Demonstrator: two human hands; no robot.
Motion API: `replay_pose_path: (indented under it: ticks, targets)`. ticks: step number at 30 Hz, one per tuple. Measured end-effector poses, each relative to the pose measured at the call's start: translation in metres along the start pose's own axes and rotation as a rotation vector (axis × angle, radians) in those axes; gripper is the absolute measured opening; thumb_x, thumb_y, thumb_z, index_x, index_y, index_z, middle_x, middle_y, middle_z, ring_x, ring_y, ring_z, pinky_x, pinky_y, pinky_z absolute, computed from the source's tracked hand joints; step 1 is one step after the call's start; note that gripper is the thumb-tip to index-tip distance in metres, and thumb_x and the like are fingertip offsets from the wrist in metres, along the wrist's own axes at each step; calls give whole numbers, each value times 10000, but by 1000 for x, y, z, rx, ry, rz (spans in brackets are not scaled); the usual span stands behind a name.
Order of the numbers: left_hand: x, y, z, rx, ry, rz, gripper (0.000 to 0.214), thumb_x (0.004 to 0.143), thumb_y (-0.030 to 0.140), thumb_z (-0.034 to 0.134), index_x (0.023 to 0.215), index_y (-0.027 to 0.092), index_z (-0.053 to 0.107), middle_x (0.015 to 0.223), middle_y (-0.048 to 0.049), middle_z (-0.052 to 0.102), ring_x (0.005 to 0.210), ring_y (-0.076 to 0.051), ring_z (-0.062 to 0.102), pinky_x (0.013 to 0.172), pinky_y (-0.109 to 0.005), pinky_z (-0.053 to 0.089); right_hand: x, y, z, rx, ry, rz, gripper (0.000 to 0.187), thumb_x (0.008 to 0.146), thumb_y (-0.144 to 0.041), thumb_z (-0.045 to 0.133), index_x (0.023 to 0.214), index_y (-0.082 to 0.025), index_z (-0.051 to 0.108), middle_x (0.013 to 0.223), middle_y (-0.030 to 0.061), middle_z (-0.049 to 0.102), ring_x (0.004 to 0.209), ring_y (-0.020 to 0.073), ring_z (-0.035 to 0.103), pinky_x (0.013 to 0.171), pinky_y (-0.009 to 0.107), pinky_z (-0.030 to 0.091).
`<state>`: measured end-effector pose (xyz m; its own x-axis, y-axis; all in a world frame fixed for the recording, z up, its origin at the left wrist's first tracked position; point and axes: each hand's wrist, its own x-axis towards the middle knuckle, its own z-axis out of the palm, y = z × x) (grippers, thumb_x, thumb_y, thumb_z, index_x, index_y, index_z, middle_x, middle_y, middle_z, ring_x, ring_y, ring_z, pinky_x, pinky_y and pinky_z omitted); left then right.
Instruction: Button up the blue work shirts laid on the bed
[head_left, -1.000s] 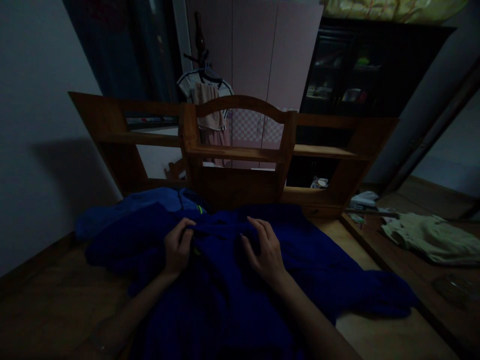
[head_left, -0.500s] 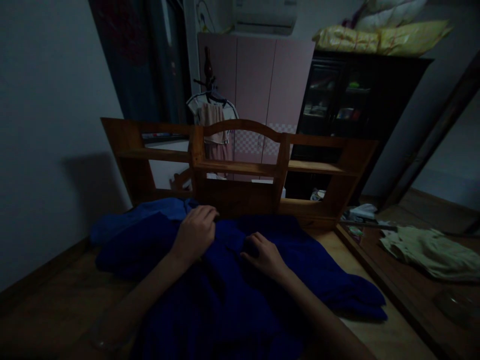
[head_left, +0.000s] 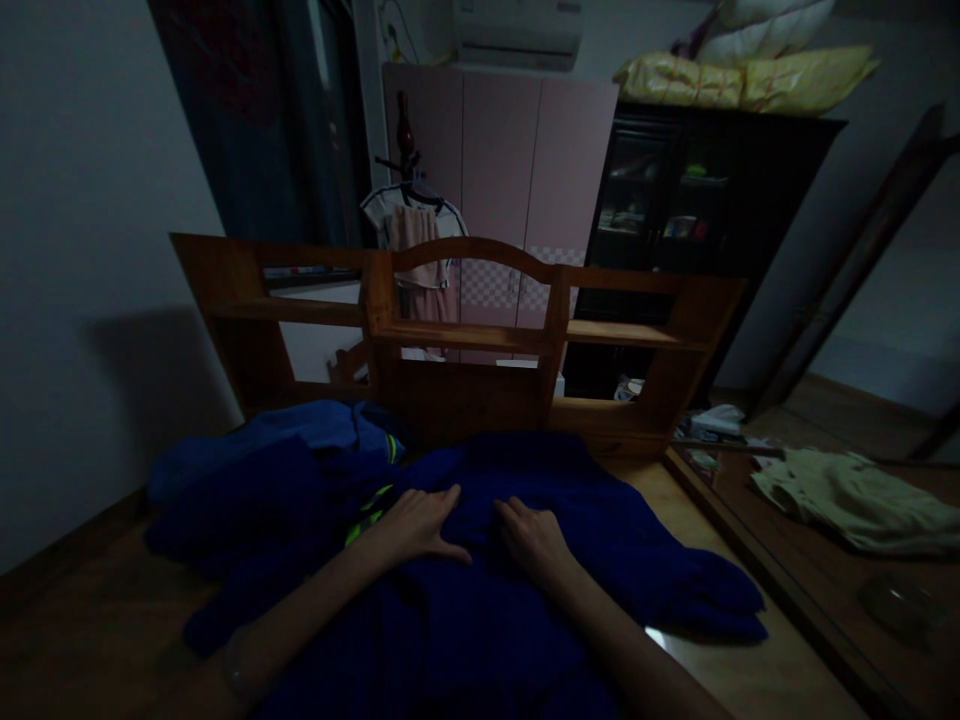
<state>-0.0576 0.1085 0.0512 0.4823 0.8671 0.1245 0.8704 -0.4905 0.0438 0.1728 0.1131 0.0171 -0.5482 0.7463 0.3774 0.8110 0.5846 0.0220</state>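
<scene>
A dark blue garment (head_left: pixel 585 540) with thin yellow-green stripes (head_left: pixel 371 505) lies spread over a wooden table (head_left: pixel 757 670). My left hand (head_left: pixel 420 525) rests flat on the cloth near its middle, fingers stretched out toward the right. My right hand (head_left: pixel 536 540) lies palm down on the cloth just beside it, fingers extended and slightly curled. Neither hand holds anything. The room is dim.
A wooden shelf unit (head_left: pixel 465 340) stands along the table's far edge. Behind it are a coat rack with hung clothes (head_left: pixel 412 225), a pink wardrobe (head_left: pixel 517 190) and a dark cabinet (head_left: pixel 675 200). A pale cloth (head_left: pixel 855 500) lies on the floor at right.
My left hand let go of the bunched cloth, came down and now lies flat near the middle. A fold was turned, showing the yellow-green stripes. The right hand shifted slightly.
</scene>
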Motion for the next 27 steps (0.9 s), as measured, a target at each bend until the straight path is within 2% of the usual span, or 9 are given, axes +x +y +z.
replay_pose_path:
  ticks: [5,10,12,15,19,24,27]
  targets:
    - [-7,-9,5,-167,116,65,453,770,561,544,1078,232,491,977,-45,642,872,-227,630,726,-277,425,4,-8,-8,58,129,-3,173,853,-143,460,960,-212,578,832,24,567,749,165,552,668,275,403]
    - [-8,-13,4,-274,235,186,404,779,404,618,1125,227,508,1099,-54,601,1040,-213,562,866,-295,428,6,-11,-24,232,320,62,175,840,-110,441,954,-180,554,1071,83,527,992,208,504,882,344,400]
    - [-8,-12,2,-321,268,194,334,805,358,604,1102,225,530,1076,-45,605,1040,-199,553,903,-305,415,6,-9,-25,311,324,78,214,852,-87,392,999,-167,525,1070,94,529,983,195,517,863,317,423]
    - [-10,-9,-4,-406,372,174,180,872,287,523,1029,216,573,990,-34,616,965,-166,566,883,-296,423,6,-2,-22,365,322,153,262,868,-72,324,1058,-152,485,956,83,559,840,173,563,736,278,463]
    - [-12,-3,-9,-486,504,135,154,902,233,475,999,209,592,967,-27,604,933,-140,559,872,-277,427,4,7,-23,353,370,230,283,886,-95,313,1118,-154,464,980,79,587,825,175,593,705,275,465]
    - [-13,0,-10,-521,500,141,190,928,204,407,1021,205,573,977,-33,582,949,-143,540,881,-280,426,2,0,-30,439,338,182,253,889,-152,379,1117,-179,486,1003,66,630,858,165,628,728,251,465]
    - [-13,1,-9,-524,522,99,192,938,187,353,978,194,540,942,-38,558,925,-145,530,871,-286,424,3,-6,-31,449,274,144,336,858,-167,448,1192,-196,470,1063,60,634,890,165,634,754,249,477]
